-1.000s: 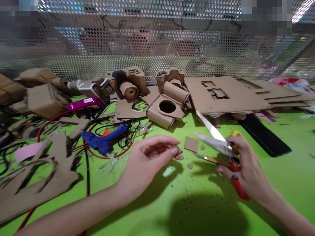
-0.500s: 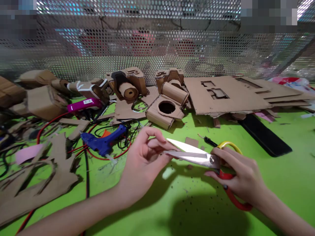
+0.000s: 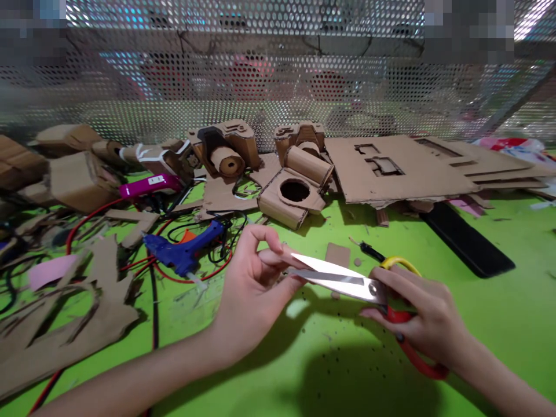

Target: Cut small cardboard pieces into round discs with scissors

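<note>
Clock directions run from the scissors [image 3: 373, 288], which lie in the right hand [image 3: 421, 307] over the green surface [image 3: 243, 385]. The right fingers grasp the yellow and red handles at three o'clock; the blades point to nine o'clock, slightly parted, their tips at the fingertips of the left hand [image 3: 256, 289]. The left fingers are bent, thumb and fingertips brought together around the blade tips; whether they pinch something small I cannot tell.

A dark tool [image 3: 372, 251] with a thin point shows at twelve o'clock, beside the yellow handle; whether the right hand grips it too is hidden. Near it, just beyond the blades, a cardboard square [image 3: 337, 255] and a small disc [image 3: 357, 262] lie on the surface.

A blue glue gun [image 3: 186, 249] lies at nine o'clock, past the left hand, with a pink paper [image 3: 51, 272] further out. A purple device [image 3: 150, 184] and a cardboard camera [image 3: 228, 162] are at ten, a box [image 3: 284, 212] with a round hole at eleven. A cardboard sheet [image 3: 425, 174] with cutouts lies at one o'clock, a black slab [image 3: 469, 238] between two and three. Perforated mesh [image 3: 282, 87] stands at twelve, behind everything.
</note>
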A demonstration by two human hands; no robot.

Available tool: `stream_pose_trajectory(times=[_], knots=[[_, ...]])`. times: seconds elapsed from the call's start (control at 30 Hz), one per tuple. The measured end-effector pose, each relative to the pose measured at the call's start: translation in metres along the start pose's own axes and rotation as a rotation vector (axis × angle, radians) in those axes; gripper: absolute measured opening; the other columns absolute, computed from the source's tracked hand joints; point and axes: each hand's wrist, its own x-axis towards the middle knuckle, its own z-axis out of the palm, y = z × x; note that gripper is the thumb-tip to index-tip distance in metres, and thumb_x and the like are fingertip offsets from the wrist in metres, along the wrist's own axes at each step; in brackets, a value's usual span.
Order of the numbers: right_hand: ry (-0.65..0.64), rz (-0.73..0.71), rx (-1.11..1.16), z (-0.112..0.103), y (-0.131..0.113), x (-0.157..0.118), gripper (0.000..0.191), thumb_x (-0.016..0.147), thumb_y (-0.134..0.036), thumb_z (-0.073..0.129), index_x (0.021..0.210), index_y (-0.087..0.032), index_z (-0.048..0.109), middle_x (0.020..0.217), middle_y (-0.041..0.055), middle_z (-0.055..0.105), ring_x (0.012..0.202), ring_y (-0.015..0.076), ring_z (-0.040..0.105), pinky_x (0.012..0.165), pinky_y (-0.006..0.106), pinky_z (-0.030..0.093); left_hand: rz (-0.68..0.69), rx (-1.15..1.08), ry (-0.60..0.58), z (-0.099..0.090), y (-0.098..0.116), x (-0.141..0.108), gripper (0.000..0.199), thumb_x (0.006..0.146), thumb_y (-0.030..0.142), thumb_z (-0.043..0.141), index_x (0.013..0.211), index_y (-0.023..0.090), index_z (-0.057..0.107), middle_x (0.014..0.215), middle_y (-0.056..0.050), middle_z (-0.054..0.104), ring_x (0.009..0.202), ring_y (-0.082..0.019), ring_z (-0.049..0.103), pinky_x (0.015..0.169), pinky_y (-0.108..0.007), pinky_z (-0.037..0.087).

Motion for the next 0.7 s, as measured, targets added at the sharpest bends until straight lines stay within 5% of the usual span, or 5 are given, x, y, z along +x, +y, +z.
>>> stream_pose_trajectory(times=[0.47,0.7], knots=[[0.037,-0.038,-0.056,-0.0037,0.0009,0.0024,0.021,0.095,-0.042,0.052,0.095,-0.021,0.055,0.066,0.0012,0.067,0.052,0.0114,0.063,0.042,0.02,0.051,-0.053,0.029,-0.003,0.0013,0.0059,-0.0004,0.031,0.069,-0.001,0.066,0.076,0.022,0.045,0.067,0.007,0.073,0.06,-0.01,0.071,0.053,-0.015,0.058],[0.125,0.174,-0.041,-0.0087,0.0081,0.0033,0.023,0.096,-0.045,0.046,0.102,-0.023,0.054,0.064,-0.0022,0.062,0.044,0.0099,0.057,0.039,0.021,0.049,-0.221,0.132,-0.004,-0.0028,0.0067,0.0046,0.01,0.067,0.006,0.072,0.07,0.015,0.067,0.067,0.0,0.074,0.062,-0.011,0.071,0.06,-0.011,0.057]])
